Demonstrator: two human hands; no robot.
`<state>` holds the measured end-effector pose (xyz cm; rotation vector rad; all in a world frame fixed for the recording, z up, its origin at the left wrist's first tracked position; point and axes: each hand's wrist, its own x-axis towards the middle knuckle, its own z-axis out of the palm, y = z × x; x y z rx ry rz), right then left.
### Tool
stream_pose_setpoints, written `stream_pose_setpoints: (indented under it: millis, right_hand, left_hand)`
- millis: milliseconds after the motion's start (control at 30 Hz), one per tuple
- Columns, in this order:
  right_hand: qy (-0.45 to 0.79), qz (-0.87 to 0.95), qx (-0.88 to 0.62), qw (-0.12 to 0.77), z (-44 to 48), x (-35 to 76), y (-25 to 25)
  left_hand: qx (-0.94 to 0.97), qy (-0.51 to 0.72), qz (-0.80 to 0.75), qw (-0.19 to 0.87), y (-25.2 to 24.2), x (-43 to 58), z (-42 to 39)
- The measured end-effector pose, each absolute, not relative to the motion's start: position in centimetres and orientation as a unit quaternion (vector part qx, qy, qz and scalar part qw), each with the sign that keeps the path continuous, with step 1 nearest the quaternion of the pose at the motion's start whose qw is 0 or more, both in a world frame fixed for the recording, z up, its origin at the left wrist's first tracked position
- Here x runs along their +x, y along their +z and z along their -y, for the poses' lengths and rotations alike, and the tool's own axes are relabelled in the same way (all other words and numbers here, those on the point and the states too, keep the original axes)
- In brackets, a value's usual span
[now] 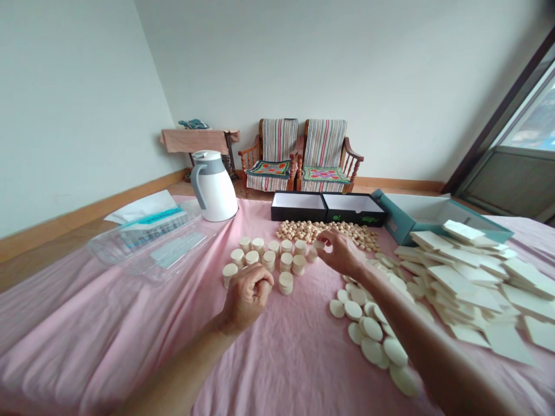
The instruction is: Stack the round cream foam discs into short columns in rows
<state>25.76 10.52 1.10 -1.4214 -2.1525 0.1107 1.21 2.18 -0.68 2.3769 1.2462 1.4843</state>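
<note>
My left hand [248,294] is curled into a loose fist on the pink tablecloth [130,323], touching a short cream cylinder at the near edge of a cluster of several cream cylinders [269,259]. Whether it holds one is hidden. My right hand [340,252] reaches further out and pinches a small cream cylinder [318,244] at the cluster's far right end. Behind it lies a heap of small tan wooden beads [323,230]. Flat cream discs [368,329] are spread under my right forearm.
A pile of cream square tiles [472,277] and a teal box [429,216] lie right. Two open black boxes [327,207] stand behind the beads. A white jug [212,185] and a clear plastic tray [147,242] stand left. Two striped chairs [301,155] line the far wall.
</note>
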Motion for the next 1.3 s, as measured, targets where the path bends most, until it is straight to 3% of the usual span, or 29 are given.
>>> stream_pose_setpoints:
  millis: [300,533,733,1067,1300]
  right_hand:
    - [0.040,0.782,-0.548,0.296,-10.1,27.7,1.4]
    - [0.081,0.805,-0.580,0.094,-7.6,32.1,1.6]
    - [0.061,0.824,-0.560,0.062,-6.8,33.2,-0.3]
    - [0.070,0.850,-0.495,0.165,-6.1,28.0,0.4]
    - [0.105,0.810,-0.546,0.186,-6.1,25.9,-1.3]
  left_hand:
    - [0.773,0.484,-0.407,0.038,-0.4,1.3,-2.1]
    - [0.773,0.485,-0.408,0.032,-0.4,1.4,-2.1]
    - [0.772,0.489,-0.405,0.031,-0.3,1.5,-2.2]
    - [0.775,0.480,-0.410,0.034,-0.7,1.2,-2.3]
    - [0.773,0.479,-0.415,0.037,-0.6,1.2,-2.3]
